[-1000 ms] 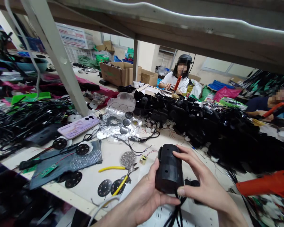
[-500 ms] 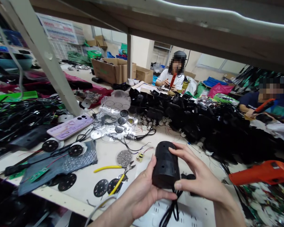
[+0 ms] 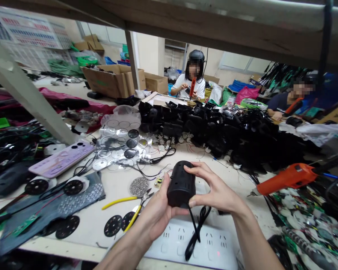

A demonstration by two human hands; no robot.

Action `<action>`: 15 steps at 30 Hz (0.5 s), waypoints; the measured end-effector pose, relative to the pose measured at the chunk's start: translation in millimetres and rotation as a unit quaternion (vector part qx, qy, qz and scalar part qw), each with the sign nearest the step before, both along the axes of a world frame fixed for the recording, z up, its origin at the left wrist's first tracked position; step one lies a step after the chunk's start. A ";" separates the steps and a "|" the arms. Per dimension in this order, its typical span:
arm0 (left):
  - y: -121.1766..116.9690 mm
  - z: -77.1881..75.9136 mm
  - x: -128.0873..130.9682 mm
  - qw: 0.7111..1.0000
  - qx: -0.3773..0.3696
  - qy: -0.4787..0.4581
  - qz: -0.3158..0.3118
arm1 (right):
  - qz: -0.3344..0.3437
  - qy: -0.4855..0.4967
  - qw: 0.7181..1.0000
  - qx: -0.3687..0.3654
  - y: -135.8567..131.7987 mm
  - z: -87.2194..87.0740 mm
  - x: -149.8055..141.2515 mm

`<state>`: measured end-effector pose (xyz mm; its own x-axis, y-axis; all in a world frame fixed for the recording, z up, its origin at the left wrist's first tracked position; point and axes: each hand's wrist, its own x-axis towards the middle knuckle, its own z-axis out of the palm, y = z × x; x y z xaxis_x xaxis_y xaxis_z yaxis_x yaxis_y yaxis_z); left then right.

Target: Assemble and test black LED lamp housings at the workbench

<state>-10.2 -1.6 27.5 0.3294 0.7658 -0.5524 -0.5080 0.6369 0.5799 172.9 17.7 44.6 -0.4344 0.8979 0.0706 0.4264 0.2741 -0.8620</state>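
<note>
left hand point(image 3: 159, 212) and right hand point(image 3: 215, 187): black cylindrical housing point(image 3: 181, 186) grasped between both, held above the bench point(image 3: 94, 212) near its front edge; black cord point(image 3: 196, 233) suspended over white power strip point(image 3: 173, 248), which is set along that edge.

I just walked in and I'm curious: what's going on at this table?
The person's left hand and right hand hold a black cylindrical housing between them, its cord hanging down over a white power strip. Yellow-handled pliers and a round pile of small metal pieces lie to the left, an orange tool to the right. Another person sits beyond.
</note>
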 end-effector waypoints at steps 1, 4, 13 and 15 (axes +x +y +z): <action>0.1 -1.0 1.0 1.000 -0.003 0.009 -0.002 | 0.001 -0.002 1.000 -0.002 1.4 -1.8 0.9; 0.7 -2.5 1.5 0.999 -0.003 0.043 -0.017 | 0.007 0.019 1.000 -0.022 4.1 -4.1 4.7; 6.5 -2.1 -14.5 0.998 -0.004 0.051 -0.045 | 0.029 -0.053 0.998 0.022 -5.0 10.1 -12.3; 6.2 -3.0 -14.4 0.997 0.013 0.066 -0.026 | 0.042 -0.076 0.996 0.037 -4.1 9.8 -18.4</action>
